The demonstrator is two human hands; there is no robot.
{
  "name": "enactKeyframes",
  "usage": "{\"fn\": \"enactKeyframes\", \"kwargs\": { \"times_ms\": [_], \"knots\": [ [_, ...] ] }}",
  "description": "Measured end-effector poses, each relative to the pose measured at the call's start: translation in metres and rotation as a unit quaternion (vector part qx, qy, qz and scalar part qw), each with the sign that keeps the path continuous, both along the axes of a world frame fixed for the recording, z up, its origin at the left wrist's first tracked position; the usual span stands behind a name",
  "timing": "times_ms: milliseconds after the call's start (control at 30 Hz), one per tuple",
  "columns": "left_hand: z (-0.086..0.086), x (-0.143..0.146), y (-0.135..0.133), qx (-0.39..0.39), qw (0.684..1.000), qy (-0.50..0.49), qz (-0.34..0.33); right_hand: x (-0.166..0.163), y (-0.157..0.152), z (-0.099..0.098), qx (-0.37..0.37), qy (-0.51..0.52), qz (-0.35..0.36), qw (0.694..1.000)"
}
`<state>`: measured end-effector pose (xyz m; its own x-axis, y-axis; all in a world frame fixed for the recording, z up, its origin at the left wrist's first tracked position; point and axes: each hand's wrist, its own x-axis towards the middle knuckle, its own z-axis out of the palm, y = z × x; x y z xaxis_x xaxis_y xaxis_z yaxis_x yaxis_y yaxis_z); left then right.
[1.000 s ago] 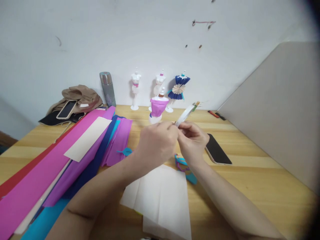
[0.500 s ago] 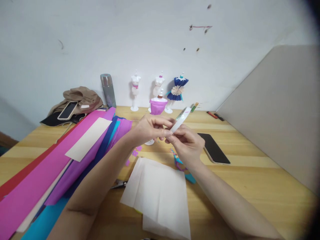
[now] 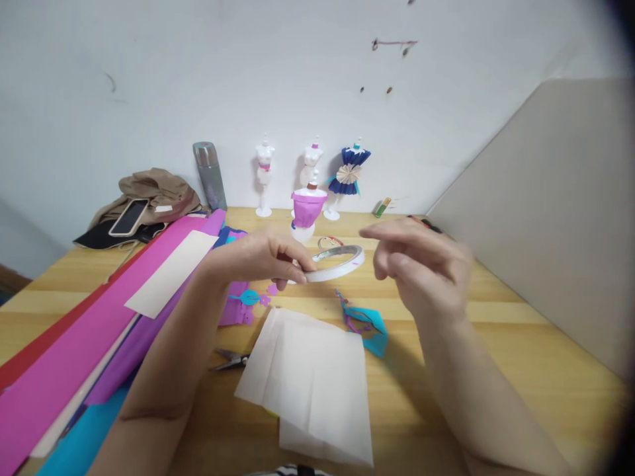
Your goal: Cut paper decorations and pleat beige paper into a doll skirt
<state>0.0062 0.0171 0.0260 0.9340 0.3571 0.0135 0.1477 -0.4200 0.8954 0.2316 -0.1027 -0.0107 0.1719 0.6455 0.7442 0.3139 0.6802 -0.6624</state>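
Note:
My left hand (image 3: 262,258) pinches a thin white roll of tape (image 3: 337,262) by its near rim and holds it almost flat above the wooden table (image 3: 496,344). Just right of the roll, my right hand (image 3: 421,268) hovers raised and slightly blurred, with loose, curled fingers that hold nothing. Below the hands lie white sheets of paper (image 3: 312,383), a teal and pink paper cut-out (image 3: 367,322) and small scissors (image 3: 231,360). A small mannequin in a pink paper dress (image 3: 307,210) stands just behind the tape.
Long sheets of pink, purple, blue and red paper (image 3: 89,337) cover the left of the table. At the back stand a grey flask (image 3: 210,175), three more small mannequins (image 3: 347,175) and a brown cloth with a phone (image 3: 129,217). A grey panel (image 3: 546,218) closes the right side.
My right hand has let go of the tape roll and lifted away to the right. The left hand has turned the roll from edge-on to nearly flat.

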Motion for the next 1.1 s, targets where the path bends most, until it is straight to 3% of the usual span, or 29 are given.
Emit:
{"fn": "enactKeyframes", "kwargs": {
  "times_ms": [167, 267, 567, 867, 1100],
  "knots": [
    [-0.003, -0.001, 0.004, 0.056, 0.998, 0.027, -0.022, 0.004, -0.001, 0.005, -0.180, -0.066, 0.098, 0.977],
    [-0.002, -0.004, 0.005, 0.069, 0.997, 0.035, -0.014, 0.002, 0.000, 0.006, -0.232, -0.079, 0.118, 0.962],
    [-0.002, -0.003, 0.011, 0.092, 0.993, 0.048, -0.048, -0.008, 0.002, -0.003, -0.238, -0.143, 0.061, 0.959],
    [-0.002, -0.001, 0.010, 0.106, 0.990, 0.082, -0.047, -0.013, 0.009, -0.011, -0.235, -0.134, 0.074, 0.960],
    [0.002, 0.001, 0.001, 0.131, 0.984, 0.119, -0.012, -0.014, 0.013, -0.014, -0.228, -0.120, 0.084, 0.963]
  ]
}}
